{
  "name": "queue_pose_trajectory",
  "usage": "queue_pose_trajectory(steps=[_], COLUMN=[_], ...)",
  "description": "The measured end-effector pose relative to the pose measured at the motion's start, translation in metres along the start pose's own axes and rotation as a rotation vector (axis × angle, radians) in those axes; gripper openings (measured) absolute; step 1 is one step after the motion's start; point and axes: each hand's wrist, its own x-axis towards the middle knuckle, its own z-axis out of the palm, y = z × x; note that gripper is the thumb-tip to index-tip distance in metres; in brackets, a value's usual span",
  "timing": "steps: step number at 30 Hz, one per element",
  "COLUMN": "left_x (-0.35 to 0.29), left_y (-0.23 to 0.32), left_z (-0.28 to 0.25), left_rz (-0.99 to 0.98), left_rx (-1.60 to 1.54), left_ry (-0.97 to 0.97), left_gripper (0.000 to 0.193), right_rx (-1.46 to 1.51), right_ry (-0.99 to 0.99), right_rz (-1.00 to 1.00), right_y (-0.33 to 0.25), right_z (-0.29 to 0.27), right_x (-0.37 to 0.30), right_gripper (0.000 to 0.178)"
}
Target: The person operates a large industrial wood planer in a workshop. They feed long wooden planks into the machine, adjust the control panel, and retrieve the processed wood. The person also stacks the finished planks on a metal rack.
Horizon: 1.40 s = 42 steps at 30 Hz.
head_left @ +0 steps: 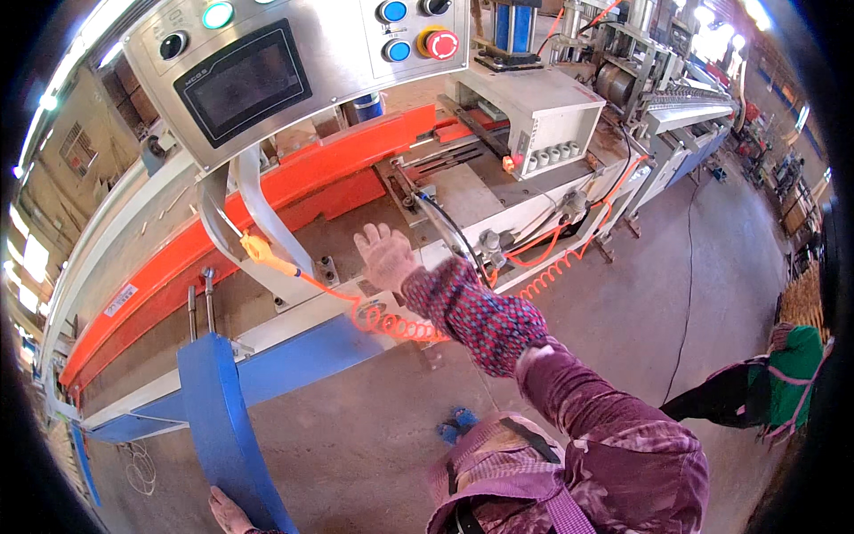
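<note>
My right hand (387, 256), in a pale glove, reaches over the machine's front edge with its fingers spread and nothing in them. Just below it runs an orange coiled air hose (391, 325). That hose leads to a yellow-orange air blow gun (265, 254), which lies against the grey curved bracket of the control panel. At the bottom left, my left hand (229, 511) lies with extended fingers at the lower edge of a long blue metal box-shaped part (218, 400). Its palm is hidden, so how firmly it touches the part is unclear.
A steel control panel (329, 53) with a dark screen and buttons overhangs the machine bed. Long orange guard rails (347, 160) run behind. A grey box (534, 111) and air fittings (492, 242) stand to the right. A person in green (792, 378) is at far right.
</note>
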Motion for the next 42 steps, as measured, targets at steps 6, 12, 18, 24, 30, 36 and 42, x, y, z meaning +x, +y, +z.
queue_pose_trajectory(steps=[6, 12, 18, 24, 30, 36, 42], left_x=[0.028, 0.091, 0.083, 0.083, 0.042, 0.054, 0.031], left_y=[-0.043, -0.101, -0.062, -0.1, -0.047, -0.077, -0.149], left_z=[0.016, 0.049, 0.049, 0.051, 0.017, 0.019, 0.009], left_rz=[0.057, 0.161, 0.163, 0.114, -0.013, 0.22, 0.395], left_rx=[-0.043, -0.076, -0.051, -0.07, 0.043, 0.011, -0.015], left_ry=[0.047, 0.123, 0.092, 0.163, 0.158, 0.103, 0.012], left_gripper=[0.063, 0.073, 0.072, 0.07, 0.058, 0.062, 0.068], right_rx=[0.012, 0.484, 0.657, 0.681, 0.738, 0.243, 0.69], right_ry=[-0.411, -0.167, 0.54, 0.104, -0.426, -0.374, -0.08], right_rz=[0.051, 0.093, 0.211, -0.119, -0.048, 0.064, -0.127], right_y=[-0.014, -0.012, 0.059, -0.051, -0.14, -0.216, -0.365], right_z=[0.027, 0.025, -0.043, -0.049, 0.001, -0.007, -0.043], right_x=[0.011, -0.058, 0.03, -0.062, -0.226, -0.21, -0.223], right_gripper=[0.034, 0.013, 0.018, 0.027, 0.033, 0.054, 0.055])
